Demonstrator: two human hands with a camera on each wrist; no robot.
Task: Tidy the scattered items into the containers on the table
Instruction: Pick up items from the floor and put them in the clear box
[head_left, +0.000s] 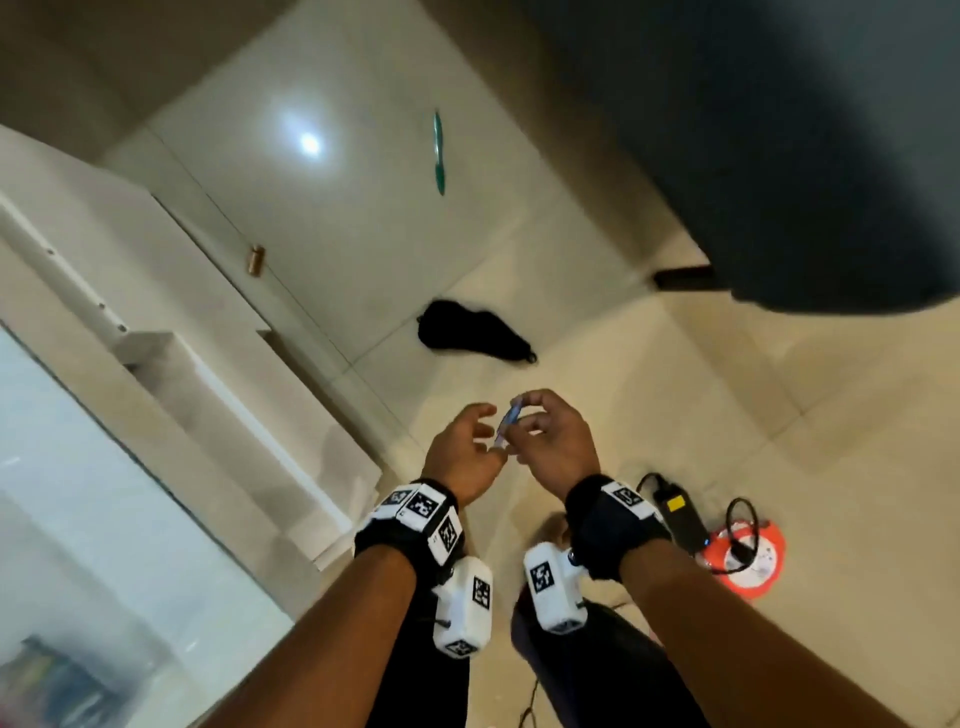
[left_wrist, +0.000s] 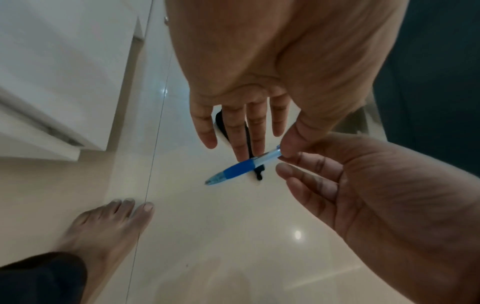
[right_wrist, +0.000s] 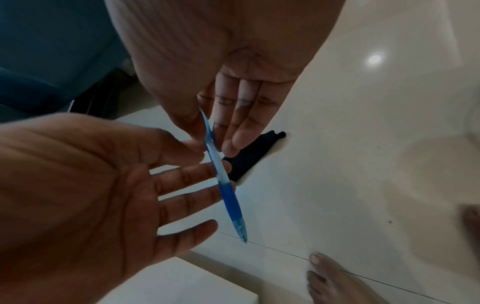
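The right hand (head_left: 550, 441) pinches the upper end of the blue pen (left_wrist: 241, 166) between thumb and fingers (right_wrist: 233, 123), at frame centre above the floor (head_left: 675, 389). The left hand (head_left: 462, 452) is beside it, fingers released and spread. A black pouch (head_left: 472, 338) lies on the floor beyond.

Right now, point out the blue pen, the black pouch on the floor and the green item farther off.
blue pen (left_wrist: 237, 168): left wrist view, on its dark blue grip.
black pouch (head_left: 470, 332): head view, on the middle of its body.
green item (head_left: 439, 153): head view, mid-length on its thin body.
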